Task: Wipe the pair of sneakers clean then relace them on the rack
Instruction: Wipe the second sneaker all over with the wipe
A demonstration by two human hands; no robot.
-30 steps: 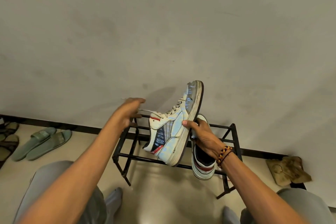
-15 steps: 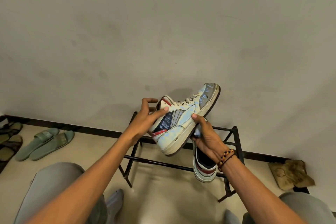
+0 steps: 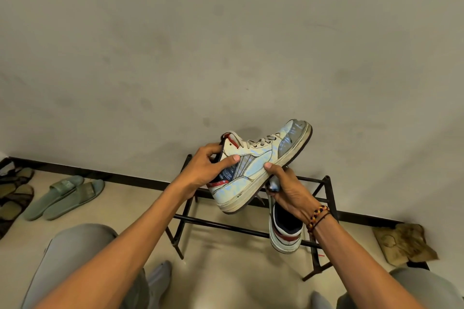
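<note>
A: Held sneaker (image 3: 261, 168) location?

B: In the air above the rack (image 3: 329, 190), in front of the wall (image 3: 226, 45). On its side, sole facing the person, toe up and to the right, heel down-left. Laces (image 3: 258, 140) are threaded through the upper eyelets.

A: Left hand (image 3: 208, 170)?

B: Wrapped round the heel and collar. Thumb lies flat across the side panel, fingers curl over the collar edge. It grips the shoe.

A: Right hand (image 3: 288, 190)?

B: Under the sole near the midfoot. Thumb tip presses the sole edge, fingers curl beneath. Something grey and small sits in the palm against the sole, can't tell what it is. Beaded bracelet (image 3: 316, 216) on that wrist.

A: Second sneaker (image 3: 286, 233)?

B: On the rack's near bars, right side, below the right wrist. Heel toward the camera, dark lining open to view, red stripe on the heel. Front part is hidden behind the right hand.

A: Rack itself?

B: Black metal frame, low, standing on the floor (image 3: 226, 271) against the wall. Only that second sneaker rests on it.

A: Other stuff?

B: Green slides (image 3: 65, 195) on the floor at left, near the baseboard. Darker sandals (image 3: 15, 195) further left, partly cut by the edge. Crumpled brownish cloth (image 3: 404, 243) on the floor at right, just beside the rack leg. Grey trousers (image 3: 75, 258) on both knees at the bottom corners.
</note>
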